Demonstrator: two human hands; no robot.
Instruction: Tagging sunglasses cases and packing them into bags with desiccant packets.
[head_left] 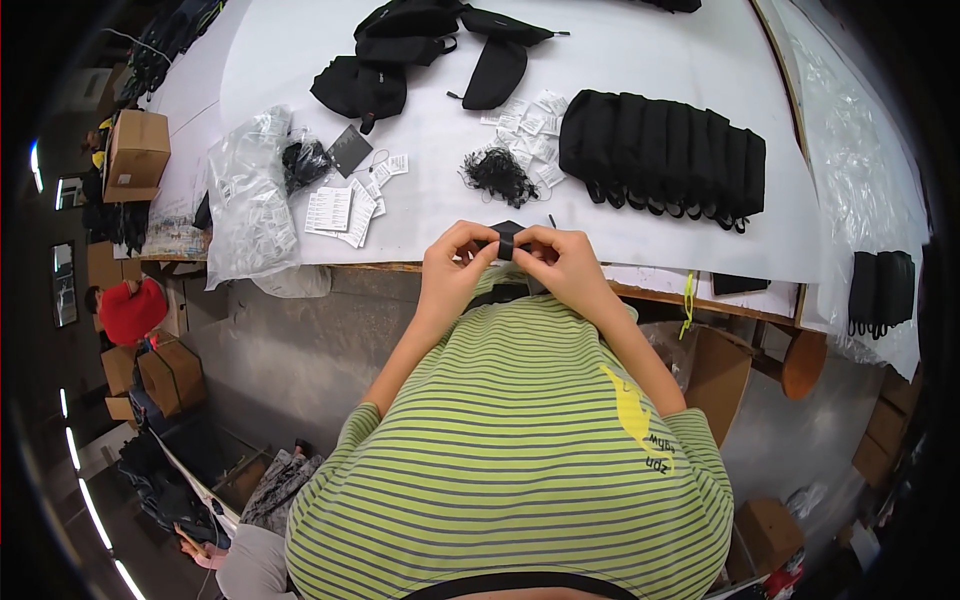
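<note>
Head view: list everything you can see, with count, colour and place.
black piece: one, small, pinched between both hands at the table edge
table: one, white top
row of folded pouches: one overlapping row, black, table right
loose bags: a pile, black, table top centre
string loops: one bunch, black, table centre
paper tags: a stack, white, table left
plastic bag: one, clear, table left edge
cardboard boxes: several, brown, floor left
left hand: gripping the piece
right hand: gripping the piece
</note>
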